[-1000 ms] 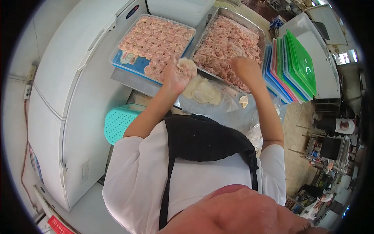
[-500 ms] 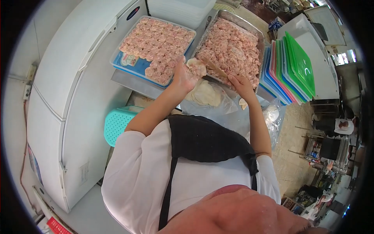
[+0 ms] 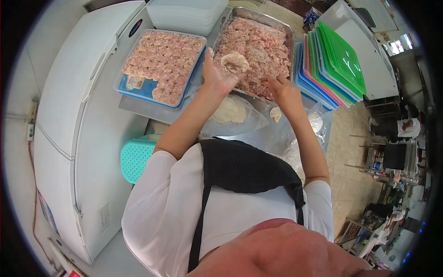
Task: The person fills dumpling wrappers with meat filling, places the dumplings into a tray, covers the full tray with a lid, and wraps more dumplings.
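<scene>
My left hand (image 3: 220, 77) cradles a round dough wrapper with meat filling (image 3: 235, 63), just over the near left edge of the metal tray of ground meat (image 3: 258, 44). At the meat's near right side, my right hand (image 3: 285, 92) is closed in a pinch on a thin flat spatula, mostly hidden now by the fingers and meat. Below my left hand, a stack of pale wrappers (image 3: 229, 111) lies on clear plastic. To the left, a lidless plastic container (image 3: 121, 87) holds rows of filled dumplings, with bare blue base at its near left corner.
Colored plastic lids (image 3: 339, 60) stand stacked right of the meat tray. Clear containers (image 3: 184, 16) are piled at the back. A white fridge (image 3: 87, 92) stands left, with a turquoise basket (image 3: 137, 159) below the table. A wrapper scrap (image 3: 275, 114) lies near my right wrist.
My left hand has turned the filled wrapper more upward, over the tray's edge. My right hand has moved away from it, bringing the spatula to the meat. The view has shifted slightly.
</scene>
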The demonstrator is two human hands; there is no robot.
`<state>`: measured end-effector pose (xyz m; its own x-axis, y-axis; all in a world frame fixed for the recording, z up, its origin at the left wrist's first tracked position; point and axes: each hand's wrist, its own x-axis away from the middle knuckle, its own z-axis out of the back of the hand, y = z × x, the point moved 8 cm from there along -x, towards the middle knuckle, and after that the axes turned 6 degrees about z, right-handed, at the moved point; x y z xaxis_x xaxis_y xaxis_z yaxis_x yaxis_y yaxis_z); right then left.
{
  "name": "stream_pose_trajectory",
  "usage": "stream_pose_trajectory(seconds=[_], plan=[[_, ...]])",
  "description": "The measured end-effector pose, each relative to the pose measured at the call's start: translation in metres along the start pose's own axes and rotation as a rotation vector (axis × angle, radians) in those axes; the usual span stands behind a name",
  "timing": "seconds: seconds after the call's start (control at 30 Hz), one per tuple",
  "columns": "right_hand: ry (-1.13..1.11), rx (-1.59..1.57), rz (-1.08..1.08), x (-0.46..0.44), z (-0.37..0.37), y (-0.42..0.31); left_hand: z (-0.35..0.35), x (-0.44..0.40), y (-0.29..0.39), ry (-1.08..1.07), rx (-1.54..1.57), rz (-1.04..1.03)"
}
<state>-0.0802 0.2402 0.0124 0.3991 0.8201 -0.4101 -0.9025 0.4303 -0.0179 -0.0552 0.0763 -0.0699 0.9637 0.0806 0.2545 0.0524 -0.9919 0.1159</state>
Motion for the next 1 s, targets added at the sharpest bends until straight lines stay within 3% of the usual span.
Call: stream_pose_trajectory(seconds=[0.07,0.17,0.3,0.4,0.5,0.6,0.7,0.8,0.9,1.0], plan=[[-0.023,-0.042,-0.015,-0.005,-0.005,0.004,-0.006,0.007,-0.004,0.093,-0.035,-0.044],[-0.069,-0.150,0.002,-0.007,-0.020,0.012,-0.005,0.010,-0.002,0.045,0.019,-0.075],[-0.191,-0.281,0.018,-0.005,-0.016,0.029,0.047,-0.003,0.034,0.071,0.035,-0.181],[-0.359,-0.211,-0.014,0.004,-0.027,0.048,0.059,0.009,0.060,0.165,-0.042,-0.318],[-0.610,0.060,-0.091,0.017,-0.055,0.037,0.055,0.024,0.061,0.188,-0.240,-0.287],[-0.493,-0.032,-0.065,0.029,-0.066,0.026,0.067,0.023,0.069,0.118,-0.219,-0.433],[-0.401,-0.573,-0.258,0.040,-0.088,0.055,0.083,0.010,0.060,0.097,-0.164,-0.292],[-0.428,-0.483,-0.391,0.022,-0.055,0.039,0.077,0.000,0.035,0.154,-0.022,-0.133],[-0.052,-0.391,-0.019,-0.001,-0.023,-0.003,0.020,0.018,0.015,0.130,-0.089,-0.141],[-0.181,-0.091,-0.014,-0.007,-0.003,-0.003,0.013,0.015,0.019,0.157,-0.078,-0.118]])
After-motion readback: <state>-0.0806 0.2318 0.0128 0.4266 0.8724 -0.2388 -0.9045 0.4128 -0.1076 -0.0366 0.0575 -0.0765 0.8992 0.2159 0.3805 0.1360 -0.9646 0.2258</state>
